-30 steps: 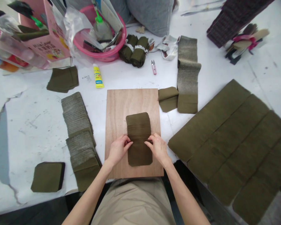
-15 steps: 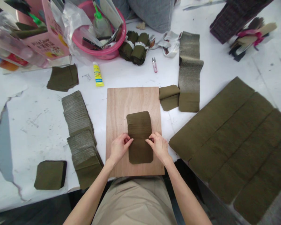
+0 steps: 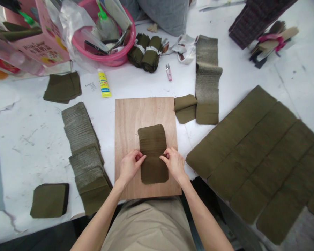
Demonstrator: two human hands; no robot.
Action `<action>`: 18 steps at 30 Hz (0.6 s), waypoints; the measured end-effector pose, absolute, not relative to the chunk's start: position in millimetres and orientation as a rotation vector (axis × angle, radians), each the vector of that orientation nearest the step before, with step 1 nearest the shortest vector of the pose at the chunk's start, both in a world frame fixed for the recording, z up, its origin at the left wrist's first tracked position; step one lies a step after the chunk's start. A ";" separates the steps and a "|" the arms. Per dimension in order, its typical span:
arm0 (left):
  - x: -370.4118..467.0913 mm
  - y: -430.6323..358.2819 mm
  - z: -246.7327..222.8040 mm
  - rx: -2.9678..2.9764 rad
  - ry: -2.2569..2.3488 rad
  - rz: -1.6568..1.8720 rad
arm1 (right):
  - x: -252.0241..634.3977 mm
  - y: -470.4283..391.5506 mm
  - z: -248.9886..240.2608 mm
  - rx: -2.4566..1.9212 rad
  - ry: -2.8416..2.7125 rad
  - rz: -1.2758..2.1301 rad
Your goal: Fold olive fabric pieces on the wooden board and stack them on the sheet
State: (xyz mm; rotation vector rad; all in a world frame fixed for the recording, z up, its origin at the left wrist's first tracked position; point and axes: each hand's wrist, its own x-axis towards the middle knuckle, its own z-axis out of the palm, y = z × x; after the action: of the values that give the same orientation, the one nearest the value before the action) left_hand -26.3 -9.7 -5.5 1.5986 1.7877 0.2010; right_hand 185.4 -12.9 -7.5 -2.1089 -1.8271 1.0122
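Observation:
An olive-green fabric piece (image 3: 153, 170) with rounded corners lies on a light wooden board (image 3: 125, 118) in front of me. Its upper half shows fine cross lines, and a faint crease runs across the middle. My left hand (image 3: 131, 164) pinches its left edge at that crease, thumb against fingers. On the opposite edge, at the same height, my right hand (image 3: 174, 162) pinches the fabric in the same way. Both wrists rest low over the board's near half.
Stacked olive pieces (image 3: 85, 153) lie left of the board, a thick pile (image 3: 49, 200) beyond them. Large olive panels (image 3: 251, 157) spread on the right. Behind are a yellow glue tube (image 3: 104, 83), thread snips (image 3: 169, 72), rolled fabric bundles (image 3: 151, 55) and a pink basin (image 3: 104, 61).
The view has shifted slightly, so most things sit a little further left. Both hands keep their pinch on the fabric edges, with no clear movement of the piece on the board.

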 end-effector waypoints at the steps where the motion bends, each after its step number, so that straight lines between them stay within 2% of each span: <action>1: -26.3 -10.0 -5.4 1.600 1.790 0.203 | 184.9 -13.4 -7.7 -2.116 -1.793 1.019; 7: -23.5 -11.1 -2.9 1.606 1.806 0.218 | 183.2 -16.5 -5.0 -2.081 -1.681 1.038; 18: -21.1 -19.0 -8.7 1.825 1.776 0.266 | 185.4 -13.1 -6.3 -2.084 -1.819 1.043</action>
State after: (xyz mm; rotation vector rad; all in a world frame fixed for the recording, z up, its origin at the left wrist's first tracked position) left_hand -21.1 -19.0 -8.7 1.8250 1.7758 0.2657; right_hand 185.4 -13.1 -6.3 -2.0842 -1.8193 1.0428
